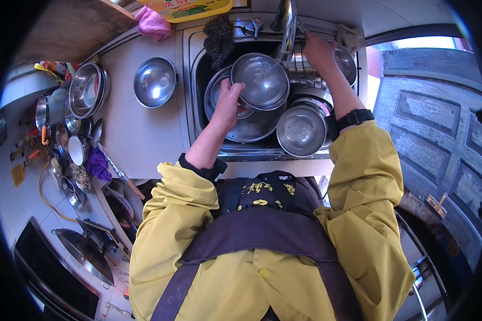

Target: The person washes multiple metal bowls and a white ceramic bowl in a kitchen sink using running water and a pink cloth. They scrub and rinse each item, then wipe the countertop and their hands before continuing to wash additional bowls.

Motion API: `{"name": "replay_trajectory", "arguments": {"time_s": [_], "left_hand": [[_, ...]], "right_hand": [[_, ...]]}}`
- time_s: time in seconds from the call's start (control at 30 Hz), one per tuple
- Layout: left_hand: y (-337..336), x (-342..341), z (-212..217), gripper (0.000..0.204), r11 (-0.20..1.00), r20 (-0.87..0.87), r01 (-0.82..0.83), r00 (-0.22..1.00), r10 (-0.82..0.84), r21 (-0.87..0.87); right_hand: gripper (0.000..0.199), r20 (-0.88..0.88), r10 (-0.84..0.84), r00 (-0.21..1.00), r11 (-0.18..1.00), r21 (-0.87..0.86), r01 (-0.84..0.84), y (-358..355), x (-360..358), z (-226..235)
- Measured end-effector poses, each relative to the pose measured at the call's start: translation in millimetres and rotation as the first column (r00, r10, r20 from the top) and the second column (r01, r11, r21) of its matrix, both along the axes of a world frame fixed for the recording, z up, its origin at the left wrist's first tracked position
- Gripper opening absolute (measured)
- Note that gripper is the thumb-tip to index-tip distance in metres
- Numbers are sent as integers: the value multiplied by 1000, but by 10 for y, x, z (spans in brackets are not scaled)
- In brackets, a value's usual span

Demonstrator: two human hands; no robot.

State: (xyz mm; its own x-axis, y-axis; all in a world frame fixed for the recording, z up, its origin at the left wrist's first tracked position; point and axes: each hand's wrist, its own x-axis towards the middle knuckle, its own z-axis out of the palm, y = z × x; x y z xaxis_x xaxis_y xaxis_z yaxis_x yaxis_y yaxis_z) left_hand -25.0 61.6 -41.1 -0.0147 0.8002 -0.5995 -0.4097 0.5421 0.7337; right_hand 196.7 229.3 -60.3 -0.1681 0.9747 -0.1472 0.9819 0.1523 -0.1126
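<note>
My left hand [230,102] grips the rim of a steel bowl [261,77], thumb on its edge, held over the sink [194,96] below the tap. Beside the curved chrome faucet [290,27], my right hand [319,52] reaches to the sink's back edge with its fingers drawn together; what they hold is hidden. Under the held bowl lie a wide metal basin [251,128] and another bowl, partly covered. A stack of bowls [301,130] sits at the sink's front right. More steel vessels [300,72] lie on their sides under my right forearm.
On the counter left of the sink rests a single steel bowl [155,82]. A dark scouring pad [218,40] and a pink cloth [153,24] lie at the back. Pots and bowls [84,90] crowd the far left. A wooden panelled door [428,109] stands at right.
</note>
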Motion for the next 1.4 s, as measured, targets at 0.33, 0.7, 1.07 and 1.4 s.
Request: {"name": "replay_trajectory", "arguments": {"time_s": [0.33, 0.7, 1.07, 1.4], "left_hand": [[-10, -18, -118, 54, 1000, -15, 11, 1000, -11, 4], [-7, -22, -75, 57, 999, 1, 32, 999, -32, -1], [-2, -46, -92, 56, 999, 7, 37, 999, -37, 9], [154, -210, -33, 39, 997, 65, 76, 995, -75, -10]], "right_hand": [[34, -66, -86, 994, 978, -194, 72, 354, -27, -59], [38, -179, -125, 976, 983, -152, 98, 367, -59, -19], [41, -138, -43, 990, 997, 52, 50, 195, -82, 28], [50, -550, 489, 677, 763, -107, -637, -1329, -532, 633]]}}
